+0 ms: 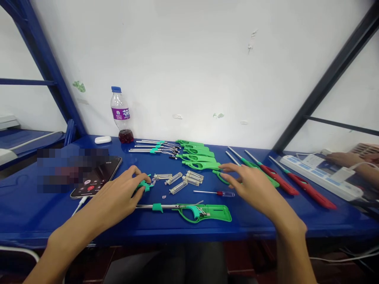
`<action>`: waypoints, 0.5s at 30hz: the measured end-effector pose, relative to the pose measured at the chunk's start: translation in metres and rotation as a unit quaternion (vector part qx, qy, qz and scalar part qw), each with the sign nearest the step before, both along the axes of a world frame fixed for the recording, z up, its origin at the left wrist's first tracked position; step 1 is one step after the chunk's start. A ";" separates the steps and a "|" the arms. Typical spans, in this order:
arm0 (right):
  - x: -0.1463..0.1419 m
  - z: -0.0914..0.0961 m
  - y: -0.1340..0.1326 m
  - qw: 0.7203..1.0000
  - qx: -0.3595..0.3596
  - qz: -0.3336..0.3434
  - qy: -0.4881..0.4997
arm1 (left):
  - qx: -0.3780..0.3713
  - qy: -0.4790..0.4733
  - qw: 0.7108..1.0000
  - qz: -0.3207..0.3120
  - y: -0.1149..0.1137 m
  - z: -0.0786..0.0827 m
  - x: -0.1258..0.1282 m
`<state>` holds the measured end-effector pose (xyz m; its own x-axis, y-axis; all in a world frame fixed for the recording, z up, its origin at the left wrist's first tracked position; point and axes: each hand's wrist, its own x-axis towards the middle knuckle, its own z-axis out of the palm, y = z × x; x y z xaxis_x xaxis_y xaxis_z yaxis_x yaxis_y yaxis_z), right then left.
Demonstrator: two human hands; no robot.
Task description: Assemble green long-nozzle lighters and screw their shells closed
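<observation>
My left hand point(120, 193) is curled at a small heap of teal plastic parts point(144, 185), with finger and thumb closed around one piece. My right hand point(251, 185) hovers at the right with thumb and fingers apart, its fingertips close to a green handle shell point(220, 176). In front of me lies an opened lighter half point(217, 213), a green shell with a teal trigger point(195, 212) and a metal tube point(168, 206) leading left. Several clear fuel tanks point(179, 187) lie between my hands. Below them is a screwdriver point(226, 193) with a red and clear handle.
Several green shells point(201, 159) and metal lighter tubes with wires point(148, 149) lie at the back. Red-handled lighters point(310, 191) and a power strip point(322, 177) are at the right. A phone point(103, 175), an earbud case point(102, 140) and a bottle point(121, 114) stand left.
</observation>
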<state>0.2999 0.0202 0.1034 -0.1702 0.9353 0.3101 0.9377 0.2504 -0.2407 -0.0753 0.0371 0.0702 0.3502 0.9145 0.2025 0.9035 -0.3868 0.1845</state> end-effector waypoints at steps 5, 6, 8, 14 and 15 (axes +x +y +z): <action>-0.041 -0.001 -0.005 0.993 0.039 0.108 0.000 | 0.010 0.005 1.000 -0.009 0.006 -0.006 -0.003; -0.051 -0.004 -0.005 0.990 0.041 0.132 -0.002 | 0.017 0.001 1.000 -0.011 0.006 -0.006 -0.002; -0.070 -0.013 -0.003 0.982 0.034 0.186 -0.004 | 0.032 -0.012 0.999 -0.018 0.005 -0.004 0.002; -0.104 -0.037 0.005 0.962 0.038 0.268 -0.023 | -0.012 -0.078 0.991 -0.111 0.004 -0.006 0.017; -0.105 -0.038 0.007 0.962 0.035 0.268 -0.023 | -0.023 -0.083 0.988 -0.126 0.005 -0.007 0.019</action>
<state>0.1951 0.0268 0.0650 -0.6380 0.6864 0.3491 0.6783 0.7155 -0.1673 -0.0561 0.0420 0.0633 0.5328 0.8125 0.2366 0.7361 -0.5829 0.3441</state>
